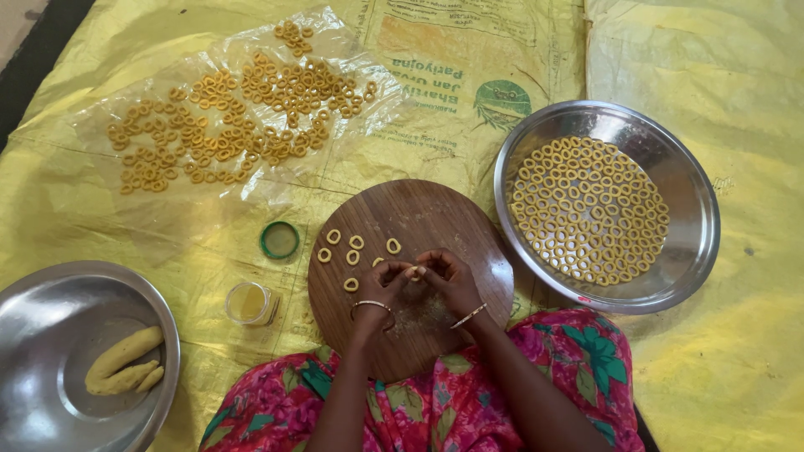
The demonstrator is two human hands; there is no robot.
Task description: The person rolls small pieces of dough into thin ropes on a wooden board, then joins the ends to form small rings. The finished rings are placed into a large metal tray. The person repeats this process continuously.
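Head view, looking down on a round dark wooden board laid over a yellow woven plastic sheet; the left hand and right hand meet at the board's middle, fingertips pinched together on a small piece of yellow dough that appears to be closing into a loop. 6 small formed dough rings lie on the board just beyond the hands; a wide steel plate to the right holds a dense single layer of finished rings, nearly covering its flat base; a clear plastic film at upper left carries many more, darker rings. A steel bowl at lower left holds 3 unshaped rolls of yellow dough; judged from these, most shaping is done and a modest share remains. A small glass jar of yellow liquid and its green lid sit beside the board.
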